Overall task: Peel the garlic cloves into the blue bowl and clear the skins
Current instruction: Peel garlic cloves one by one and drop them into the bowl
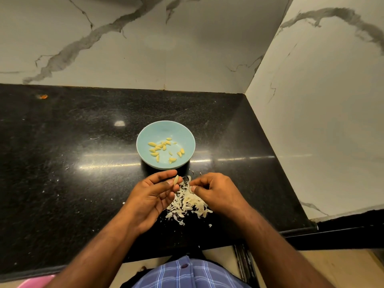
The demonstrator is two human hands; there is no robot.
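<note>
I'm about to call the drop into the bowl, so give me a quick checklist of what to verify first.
1. Clove pinched in left hand: ok.
2. Clove fully peeled: cannot tell.
3. Blue bowl upright just beyond the hands, with room: ok.
4. Right hand holding a skin piece: cannot tell.
5. Skins piled on the counter, outside the bowl: ok.
6. Skins cleared: not ok.

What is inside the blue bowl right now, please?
The blue bowl holds a scatter of peeled yellowish garlic cloves, lying loose on its floor. No skins are visible in it, and nothing covers its inside.
</note>
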